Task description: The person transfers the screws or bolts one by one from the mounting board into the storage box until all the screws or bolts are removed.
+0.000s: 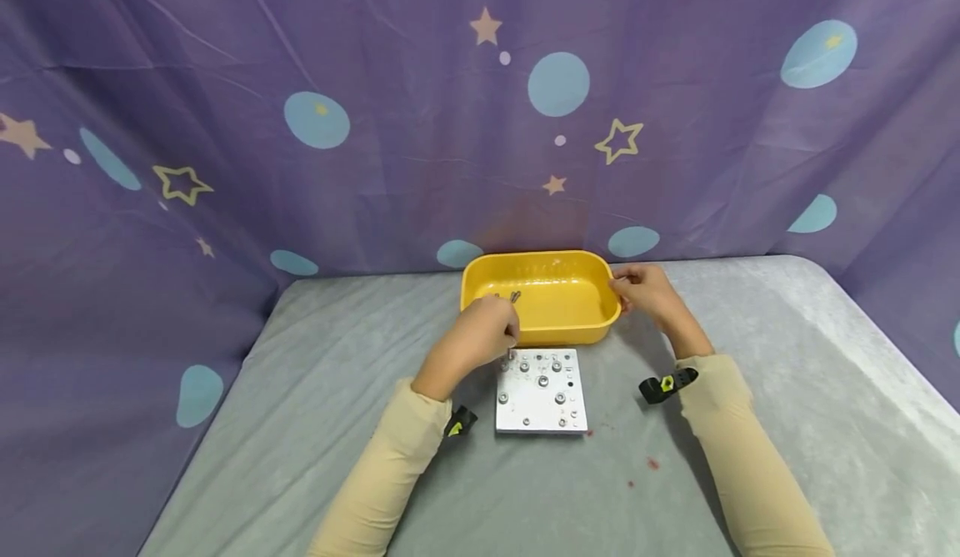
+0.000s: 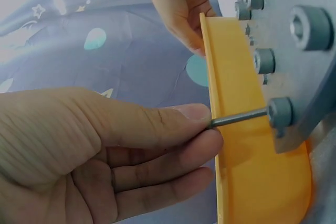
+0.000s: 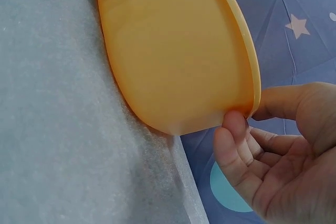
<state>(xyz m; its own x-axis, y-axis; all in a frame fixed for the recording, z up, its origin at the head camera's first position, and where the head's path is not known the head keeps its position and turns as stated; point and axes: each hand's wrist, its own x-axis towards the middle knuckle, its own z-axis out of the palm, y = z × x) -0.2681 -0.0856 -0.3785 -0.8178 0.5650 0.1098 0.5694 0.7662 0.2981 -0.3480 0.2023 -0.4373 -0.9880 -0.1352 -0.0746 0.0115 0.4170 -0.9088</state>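
My left hand (image 1: 482, 329) pinches a thin metal hex key (image 2: 239, 117) between thumb and fingers. The key's far end meets a socket-head screw (image 2: 281, 113) at a corner of the silver metal plate (image 1: 542, 417); its tip is hidden there. Several other screws (image 2: 312, 28) stand in the plate, which lies flat on the table. Behind the plate is a yellow tray (image 1: 558, 338). At the tray's right end my right hand (image 1: 647, 292) pinches the rim between thumb and fingers, as the right wrist view shows too.
Small metal pieces (image 1: 515, 297) lie at the left inside the tray, partly hidden by my left hand. A grey cloth (image 1: 337, 424) covers the table, with a few reddish marks (image 1: 652, 463) right of the plate. A purple patterned curtain (image 1: 420, 107) hangs behind.
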